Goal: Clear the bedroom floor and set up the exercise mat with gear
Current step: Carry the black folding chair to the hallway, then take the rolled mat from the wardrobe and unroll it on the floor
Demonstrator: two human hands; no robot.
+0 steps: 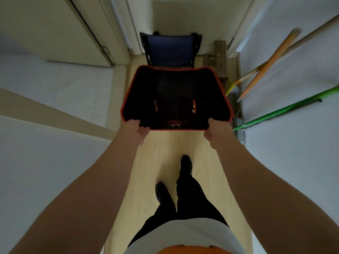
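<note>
Head view: my left grip (135, 129) and right grip (215, 132) are each clamped on the near edge of the black red-trimmed chair (174, 94), ahead of my shoes (186, 164) over the wooden floor (165, 149). A blue chair (170, 52) stands just behind it.

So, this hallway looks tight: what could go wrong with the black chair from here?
Gripped only at its near edge by the left hand and right hand, the black chair could swing into the blue chair beyond. Its right side is near the leaning green handle and orange handle; a bump might topple them.
</note>
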